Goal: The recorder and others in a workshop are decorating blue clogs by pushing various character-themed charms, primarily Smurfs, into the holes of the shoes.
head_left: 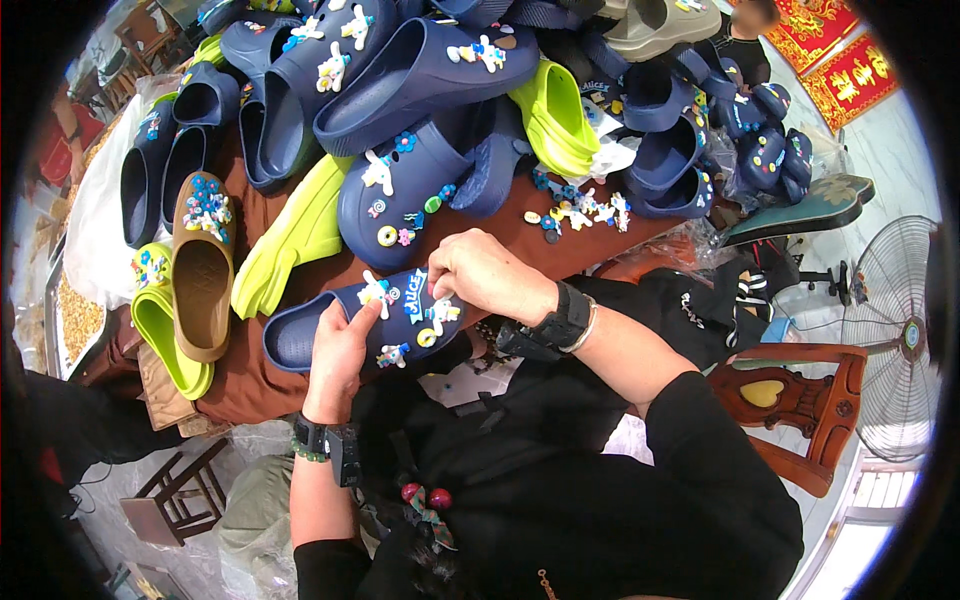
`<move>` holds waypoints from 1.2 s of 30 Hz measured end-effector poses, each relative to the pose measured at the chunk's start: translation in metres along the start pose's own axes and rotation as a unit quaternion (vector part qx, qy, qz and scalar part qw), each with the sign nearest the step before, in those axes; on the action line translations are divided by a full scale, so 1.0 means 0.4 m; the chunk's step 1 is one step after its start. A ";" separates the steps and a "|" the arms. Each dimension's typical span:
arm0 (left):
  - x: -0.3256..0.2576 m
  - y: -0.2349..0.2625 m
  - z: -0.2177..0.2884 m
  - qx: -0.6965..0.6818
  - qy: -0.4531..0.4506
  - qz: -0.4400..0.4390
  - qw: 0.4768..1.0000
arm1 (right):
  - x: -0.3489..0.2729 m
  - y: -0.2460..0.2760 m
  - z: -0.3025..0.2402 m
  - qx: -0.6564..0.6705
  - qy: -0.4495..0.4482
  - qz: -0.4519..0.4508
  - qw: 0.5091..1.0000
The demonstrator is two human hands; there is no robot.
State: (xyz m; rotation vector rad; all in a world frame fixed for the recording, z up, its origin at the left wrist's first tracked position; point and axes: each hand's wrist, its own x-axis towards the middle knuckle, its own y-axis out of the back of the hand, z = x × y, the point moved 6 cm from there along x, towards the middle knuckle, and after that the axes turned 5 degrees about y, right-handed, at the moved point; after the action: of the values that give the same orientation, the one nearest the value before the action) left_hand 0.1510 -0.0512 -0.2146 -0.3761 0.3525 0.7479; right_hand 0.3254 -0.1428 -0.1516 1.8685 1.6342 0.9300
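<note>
A navy blue clog (pixel 300 335) with small coloured charms on its top lies across the near edge of the brown-covered table (pixel 260 385). My left hand (pixel 340 355) grips it from below, thumb up on the top beside a white charm (pixel 375 292). Over the toe end my right hand (pixel 485 272) curls, its fingertips pressing on a charm (pixel 440 312) on the clog. A heap of loose charms (pixel 580 210) sits on the cloth just beyond my right hand.
Several navy clogs (pixel 400 195) are piled across the table, with lime green ones (pixel 295 235) and a brown one (pixel 203 265) at the left. A standing fan (pixel 895 335) and a red wooden chair (pixel 800 395) are at the right. A low stool (pixel 180 495) stands below left.
</note>
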 end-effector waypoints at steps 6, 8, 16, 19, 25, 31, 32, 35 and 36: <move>0.000 0.001 -0.005 0.008 0.004 0.005 1.000 | 0.006 -0.013 -0.051 -0.120 0.059 0.012 0.991; 0.003 0.005 -0.012 0.005 0.004 -0.001 1.000 | 0.017 -0.019 -0.055 -0.129 0.059 0.012 0.990; 0.000 -0.002 -0.012 0.032 -0.006 0.003 0.999 | 0.071 -0.039 -0.035 -0.161 -0.006 -0.148 0.976; -0.003 0.001 -0.013 0.040 -0.014 0.000 0.999 | 0.073 -0.050 -0.020 -0.214 0.033 -0.134 0.967; -0.024 -0.008 -0.006 0.108 -0.041 0.018 0.993 | 0.083 -0.047 0.024 -0.136 -0.082 -0.202 0.966; -0.023 -0.009 -0.028 0.109 -0.067 0.028 0.991 | 0.088 -0.064 0.028 -0.096 -0.155 -0.267 0.946; -0.027 -0.011 -0.022 0.115 -0.073 0.036 0.990 | 0.084 -0.061 0.026 -0.096 -0.159 -0.264 0.947; -0.039 -0.007 -0.020 0.133 -0.075 0.040 0.987 | 0.081 -0.047 -0.004 -0.070 -0.218 -0.291 0.929; -0.038 -0.006 -0.027 0.134 -0.075 0.038 0.987 | 0.083 -0.051 -0.003 -0.069 -0.220 -0.289 0.929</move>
State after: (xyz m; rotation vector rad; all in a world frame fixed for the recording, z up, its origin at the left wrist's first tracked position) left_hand 0.1404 -0.0665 -0.2171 -0.0531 0.3224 0.7865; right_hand 0.3128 -0.1070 -0.1603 1.2564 1.6334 0.3298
